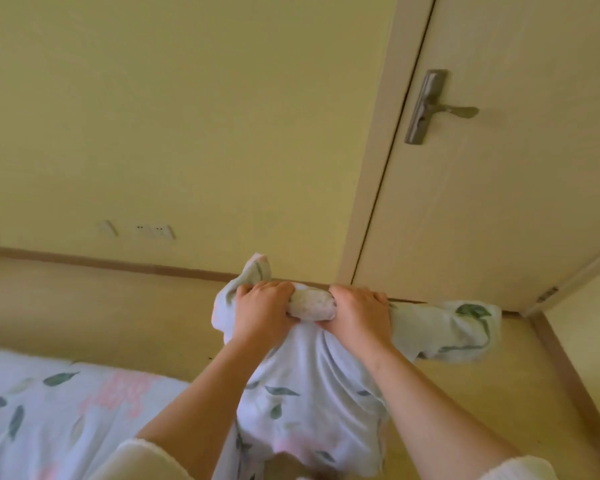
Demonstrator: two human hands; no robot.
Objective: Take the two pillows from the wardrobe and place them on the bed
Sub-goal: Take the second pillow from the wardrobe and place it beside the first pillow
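Above the near floor, between the leaf-print bed (59,407) and the closed door (499,188), the left hand (262,315) and right hand (357,315) each clamp the bunched top edge of a pillow (309,403), whose speckled filling (312,304) peeks from its leaf-print case.

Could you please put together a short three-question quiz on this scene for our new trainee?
1. True or false: both hands grip the pillow along its top edge.
2. Which lies at lower left? A) a rug B) the bed with a leaf-print cover C) a chair
3. Fill in: the door handle is mounted on the closed ____.

Key:
1. True: the left hand and the right hand both clutch the bunched fabric.
2. B
3. door
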